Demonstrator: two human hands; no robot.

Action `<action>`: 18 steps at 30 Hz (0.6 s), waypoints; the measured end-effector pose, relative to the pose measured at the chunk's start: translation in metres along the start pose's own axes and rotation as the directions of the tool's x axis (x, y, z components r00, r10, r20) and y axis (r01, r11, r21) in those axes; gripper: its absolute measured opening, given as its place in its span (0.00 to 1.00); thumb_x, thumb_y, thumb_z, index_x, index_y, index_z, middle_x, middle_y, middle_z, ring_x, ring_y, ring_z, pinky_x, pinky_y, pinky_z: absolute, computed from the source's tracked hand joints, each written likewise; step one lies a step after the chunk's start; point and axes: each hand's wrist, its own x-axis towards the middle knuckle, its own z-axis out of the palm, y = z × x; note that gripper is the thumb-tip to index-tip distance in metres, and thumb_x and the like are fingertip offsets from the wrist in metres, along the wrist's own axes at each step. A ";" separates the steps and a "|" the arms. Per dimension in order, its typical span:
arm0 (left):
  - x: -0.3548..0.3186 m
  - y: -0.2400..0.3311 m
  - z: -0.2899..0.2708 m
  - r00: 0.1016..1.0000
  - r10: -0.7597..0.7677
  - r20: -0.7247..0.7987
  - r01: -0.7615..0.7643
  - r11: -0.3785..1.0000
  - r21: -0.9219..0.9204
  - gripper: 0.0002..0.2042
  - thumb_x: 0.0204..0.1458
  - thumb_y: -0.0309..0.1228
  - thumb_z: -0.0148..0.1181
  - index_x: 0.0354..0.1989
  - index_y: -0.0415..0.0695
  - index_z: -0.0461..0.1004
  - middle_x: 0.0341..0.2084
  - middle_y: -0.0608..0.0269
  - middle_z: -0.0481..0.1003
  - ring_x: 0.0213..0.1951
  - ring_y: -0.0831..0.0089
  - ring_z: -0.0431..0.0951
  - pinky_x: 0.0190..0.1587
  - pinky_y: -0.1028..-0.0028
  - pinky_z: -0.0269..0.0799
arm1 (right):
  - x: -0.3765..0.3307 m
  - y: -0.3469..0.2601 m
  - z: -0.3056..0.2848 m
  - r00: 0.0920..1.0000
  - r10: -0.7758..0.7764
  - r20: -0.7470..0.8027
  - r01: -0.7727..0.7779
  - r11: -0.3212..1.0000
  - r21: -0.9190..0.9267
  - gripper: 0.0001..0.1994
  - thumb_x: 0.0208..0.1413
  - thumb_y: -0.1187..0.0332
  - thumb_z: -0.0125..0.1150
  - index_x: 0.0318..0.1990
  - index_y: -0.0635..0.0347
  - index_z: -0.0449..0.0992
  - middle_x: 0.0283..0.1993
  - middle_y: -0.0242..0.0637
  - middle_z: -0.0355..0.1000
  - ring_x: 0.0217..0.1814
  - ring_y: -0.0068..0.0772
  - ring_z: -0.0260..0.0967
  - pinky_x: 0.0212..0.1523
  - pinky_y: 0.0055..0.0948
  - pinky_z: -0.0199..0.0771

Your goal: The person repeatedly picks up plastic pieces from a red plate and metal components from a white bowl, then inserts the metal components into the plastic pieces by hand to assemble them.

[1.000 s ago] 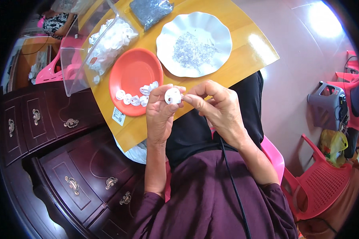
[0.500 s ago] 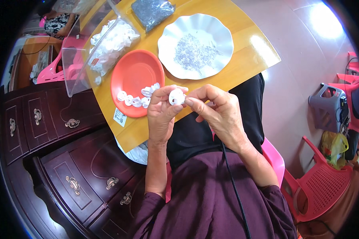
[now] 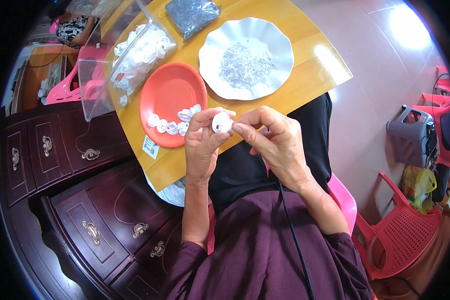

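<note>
A small round white plastic piece (image 3: 221, 122) with an opening in its face is gripped between the thumb and fingers of my left hand (image 3: 203, 132). My right hand (image 3: 275, 140) is closed in a pinch at the piece's right side; whatever sits between thumb and forefinger is too small to make out. Just left of my hands, an orange-red plate (image 3: 167, 92) holds several similar white pieces (image 3: 171, 128) along its near edge. Beyond my hands stands a white wavy-rimmed dish (image 3: 280, 50) with a heap of thin, small metallic bits (image 3: 245, 65) in it.
A clear plastic bin (image 3: 96, 92) of white pieces leans at the table's left. A dark packed bag (image 3: 191, 17) lies at the back of the wooden table (image 3: 317, 60). Dark drawers (image 3: 92, 200) stand left, a red chair (image 3: 405, 235) and grey stool (image 3: 410, 135) right.
Both hands stay in nearly the same place. The white piece has turned very slightly, and the lower fingers of my right hand have shifted a little.
</note>
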 end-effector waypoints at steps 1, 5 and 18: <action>0.000 0.000 0.000 1.000 0.000 0.000 0.000 1.000 0.000 0.23 0.48 0.17 0.67 0.54 0.41 0.69 0.48 0.51 0.74 0.50 0.70 0.76 0.52 0.74 0.76 | 0.000 0.001 0.000 1.000 -0.024 -0.006 0.023 1.000 -0.017 0.07 0.56 0.70 0.67 0.34 0.63 0.76 0.29 0.37 0.75 0.27 0.23 0.73 0.27 0.24 0.73; 0.000 -0.001 0.000 1.000 0.003 -0.001 -0.003 0.999 0.034 0.23 0.48 0.15 0.65 0.53 0.41 0.70 0.48 0.52 0.74 0.50 0.71 0.75 0.53 0.75 0.75 | 0.000 0.001 -0.001 0.998 -0.069 -0.011 0.068 0.995 -0.073 0.07 0.56 0.70 0.67 0.34 0.63 0.75 0.28 0.38 0.75 0.27 0.26 0.73 0.28 0.25 0.73; 0.000 0.003 0.001 1.000 0.020 -0.002 -0.020 0.984 0.179 0.22 0.47 0.15 0.67 0.52 0.39 0.72 0.46 0.57 0.75 0.48 0.73 0.75 0.54 0.74 0.70 | 0.000 0.003 -0.002 0.989 -0.147 -0.008 0.144 0.976 -0.161 0.07 0.54 0.71 0.66 0.32 0.62 0.73 0.28 0.40 0.73 0.28 0.35 0.74 0.29 0.30 0.72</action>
